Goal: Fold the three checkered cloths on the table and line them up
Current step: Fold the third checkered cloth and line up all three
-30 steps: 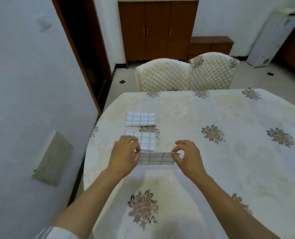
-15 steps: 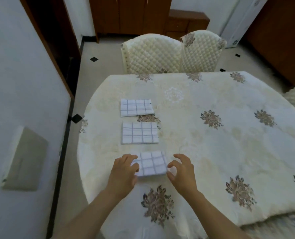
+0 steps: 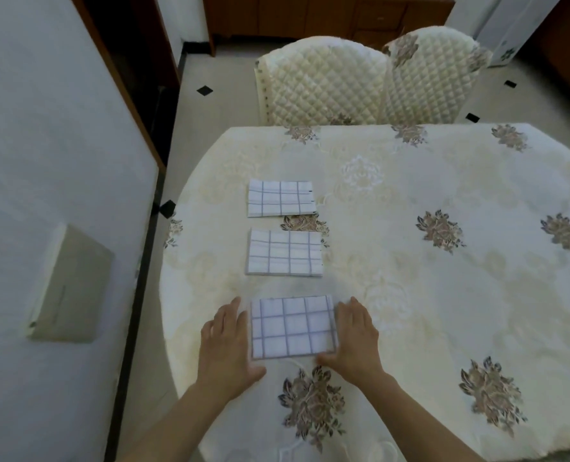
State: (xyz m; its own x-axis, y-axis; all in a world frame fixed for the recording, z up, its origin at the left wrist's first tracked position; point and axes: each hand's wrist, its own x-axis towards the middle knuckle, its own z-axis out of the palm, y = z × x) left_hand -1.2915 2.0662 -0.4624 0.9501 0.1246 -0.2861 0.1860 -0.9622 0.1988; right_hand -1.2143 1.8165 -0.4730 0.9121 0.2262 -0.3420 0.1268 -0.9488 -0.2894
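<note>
Your left hand (image 3: 228,341) and right hand (image 3: 356,335), open and flat, square the nearest checkered cloth (image 3: 293,326); next, seemingly, nudge it left into line.

The three folded cloths (image 3: 293,326) are matt woven fabric with a thin grid, lying on a surface (image 3: 443,295) covered in faintly sheeny embroidered cloth, behind it chairs (image 3: 323,85) in quilted fabric.

Two quilted cream chairs (image 3: 370,81) behind floral tablecloth (image 3: 443,295), wooden cabinet (image 3: 310,15) at back, grey box (image 3: 70,288) on left wall.
</note>
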